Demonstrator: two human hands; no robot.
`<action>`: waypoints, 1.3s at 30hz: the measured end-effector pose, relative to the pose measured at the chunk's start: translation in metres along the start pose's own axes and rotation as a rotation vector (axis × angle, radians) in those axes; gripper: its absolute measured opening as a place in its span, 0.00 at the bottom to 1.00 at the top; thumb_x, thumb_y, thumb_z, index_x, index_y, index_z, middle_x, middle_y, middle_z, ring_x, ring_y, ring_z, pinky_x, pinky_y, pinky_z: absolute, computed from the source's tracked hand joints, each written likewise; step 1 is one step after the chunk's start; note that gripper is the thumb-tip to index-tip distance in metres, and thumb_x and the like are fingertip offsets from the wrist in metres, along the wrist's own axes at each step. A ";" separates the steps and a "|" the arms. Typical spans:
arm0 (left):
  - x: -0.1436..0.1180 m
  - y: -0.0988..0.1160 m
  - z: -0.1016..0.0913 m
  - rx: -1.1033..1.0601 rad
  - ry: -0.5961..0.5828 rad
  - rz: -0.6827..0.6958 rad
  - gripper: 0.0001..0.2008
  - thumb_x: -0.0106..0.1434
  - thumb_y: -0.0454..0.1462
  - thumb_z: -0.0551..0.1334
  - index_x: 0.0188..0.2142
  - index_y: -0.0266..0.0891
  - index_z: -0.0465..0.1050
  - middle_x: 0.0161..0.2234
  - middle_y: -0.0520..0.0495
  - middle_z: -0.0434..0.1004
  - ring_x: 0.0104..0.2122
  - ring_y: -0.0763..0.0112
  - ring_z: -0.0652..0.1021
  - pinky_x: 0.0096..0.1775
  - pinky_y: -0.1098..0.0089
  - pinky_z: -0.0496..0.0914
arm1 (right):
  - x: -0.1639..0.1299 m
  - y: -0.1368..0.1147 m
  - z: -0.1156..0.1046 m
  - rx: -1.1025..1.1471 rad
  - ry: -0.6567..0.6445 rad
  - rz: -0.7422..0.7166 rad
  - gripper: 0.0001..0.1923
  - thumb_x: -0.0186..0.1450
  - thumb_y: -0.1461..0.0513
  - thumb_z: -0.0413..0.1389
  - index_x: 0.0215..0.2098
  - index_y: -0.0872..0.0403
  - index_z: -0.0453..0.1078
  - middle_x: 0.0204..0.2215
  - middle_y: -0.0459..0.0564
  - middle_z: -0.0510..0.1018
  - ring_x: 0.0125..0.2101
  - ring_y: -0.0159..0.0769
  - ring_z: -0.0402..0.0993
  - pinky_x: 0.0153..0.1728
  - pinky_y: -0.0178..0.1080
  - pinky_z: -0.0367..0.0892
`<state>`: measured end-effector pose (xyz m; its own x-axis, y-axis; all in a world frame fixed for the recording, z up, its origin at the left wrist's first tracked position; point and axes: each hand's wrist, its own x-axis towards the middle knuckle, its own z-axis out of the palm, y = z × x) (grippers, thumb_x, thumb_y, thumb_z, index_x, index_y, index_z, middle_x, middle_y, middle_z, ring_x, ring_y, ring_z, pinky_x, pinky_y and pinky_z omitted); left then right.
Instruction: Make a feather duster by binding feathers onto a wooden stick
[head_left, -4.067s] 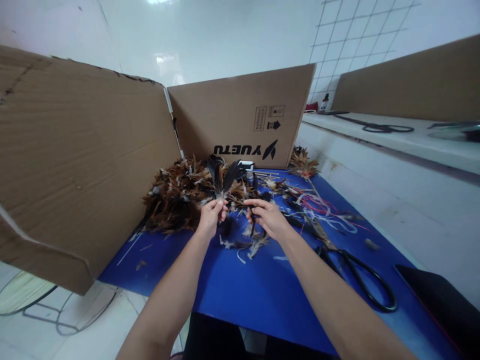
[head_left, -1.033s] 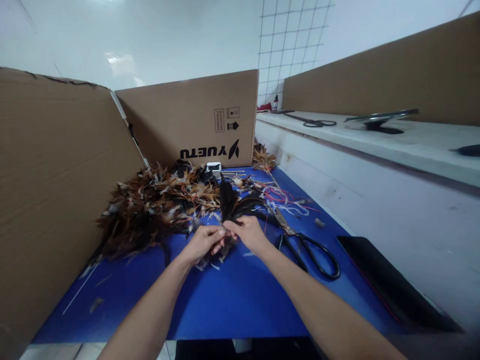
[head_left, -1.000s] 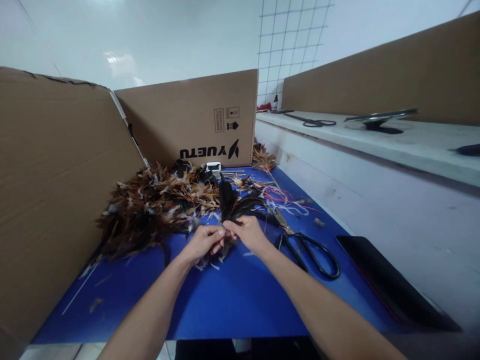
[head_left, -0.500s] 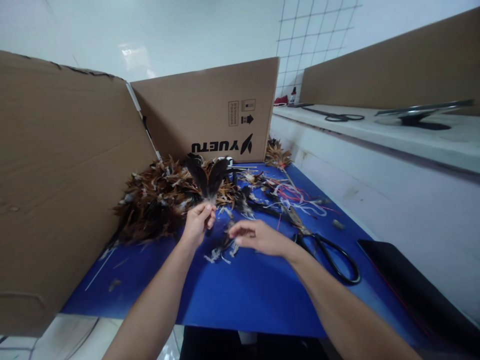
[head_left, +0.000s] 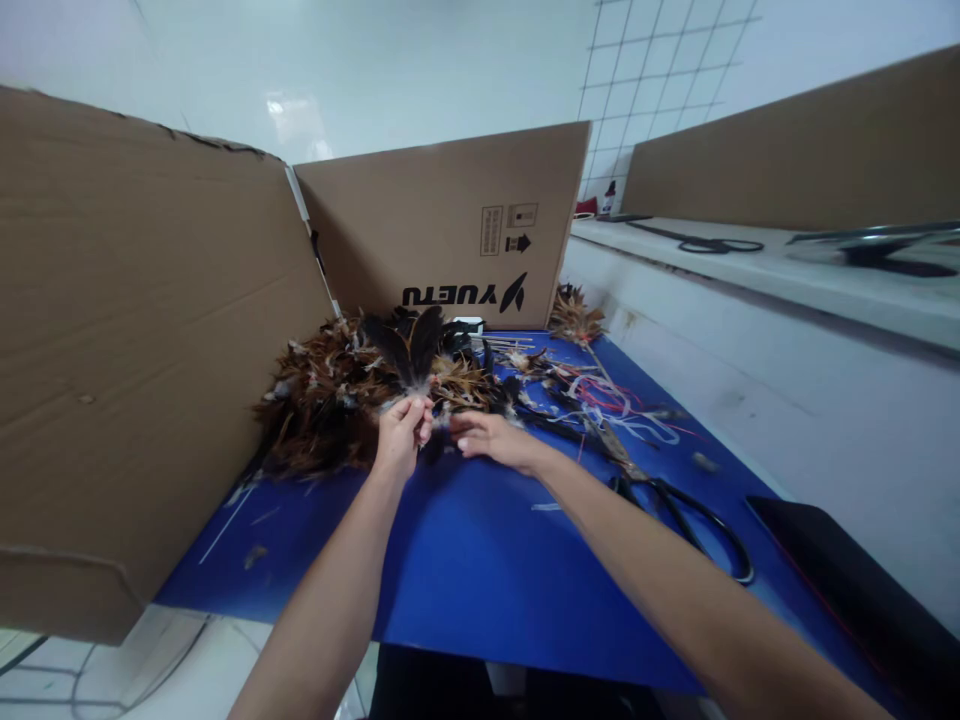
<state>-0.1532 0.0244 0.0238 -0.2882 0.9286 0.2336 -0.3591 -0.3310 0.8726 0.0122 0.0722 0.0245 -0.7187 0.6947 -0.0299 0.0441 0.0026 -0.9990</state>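
White-tiled walls and cardboard screens [head_left: 150,300] enclose the blue tabletop [head_left: 480,560]. My left hand [head_left: 401,440] pinches a few black feathers [head_left: 411,350] by their quills, vanes upright, long axis pointing away from me. My right hand [head_left: 491,437] lies just right of it, fingers loosely extended over loose feathers, grasping nothing I can confirm. Feather pile [head_left: 330,400] sits just beyond, nearer the left hand. Scissors [head_left: 690,510] lie well right.

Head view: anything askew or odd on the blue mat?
The cardboard box stands upside down: its printed name reads inverted. Cut strings and feather scraps litter the blue mat near the scissors.
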 end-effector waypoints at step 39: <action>-0.016 -0.044 0.024 0.076 -0.218 -0.229 0.15 0.53 0.44 0.66 0.29 0.32 0.72 0.19 0.54 0.66 0.14 0.84 0.61 0.17 0.78 0.53 | -0.048 0.040 0.006 -1.284 0.223 -0.330 0.15 0.66 0.59 0.49 0.48 0.56 0.66 0.48 0.55 0.69 0.50 0.40 0.62 0.51 0.46 0.58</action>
<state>-0.1118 0.0283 -0.0083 -0.0078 0.9943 0.1061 -0.3228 -0.1029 0.9409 0.0443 0.0341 -0.0140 -0.6996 0.6318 0.3337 0.5949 0.7738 -0.2176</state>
